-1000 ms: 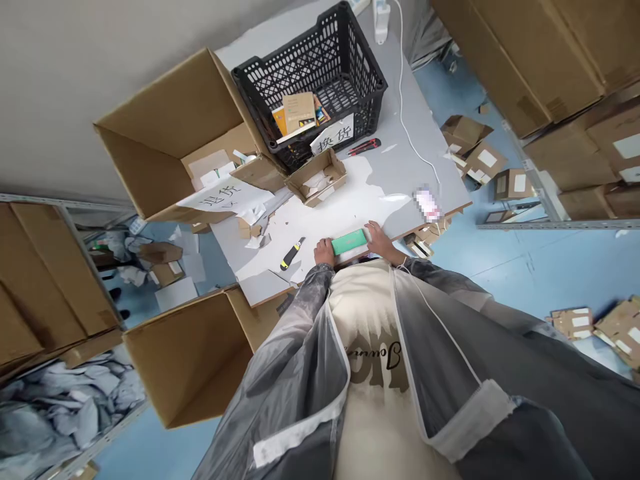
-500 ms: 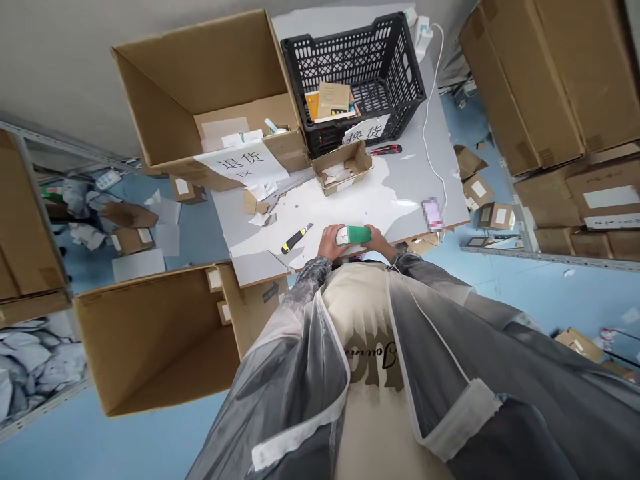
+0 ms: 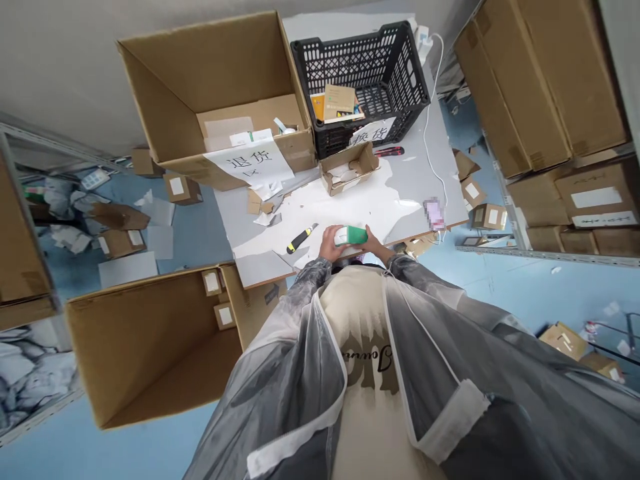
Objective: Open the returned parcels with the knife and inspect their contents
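A small green and white box (image 3: 356, 235) is held between my two hands near the table's front edge. Around its white left end, my left hand (image 3: 330, 244) has its fingers closed. At the green right end, my right hand (image 3: 373, 243) grips the box, its fingers partly hidden. To the left of my left hand lies a yellow and black utility knife (image 3: 300, 240) on the white tabletop (image 3: 320, 210). A small open cardboard tray (image 3: 349, 169) with white paper scraps inside stands beyond the hands.
A large open carton (image 3: 210, 73) with a paper sign stands at the back left, beside a black plastic crate (image 3: 360, 73) holding small boxes. A red and black knife (image 3: 389, 152) lies before the crate. A phone (image 3: 434, 215) with a cable rests right; another big carton (image 3: 155, 353) stands lower left.
The view has shifted slightly. Both hands still hold the green and white box in nearly the same place, and the right hand's fingers sit a little differently at its end.
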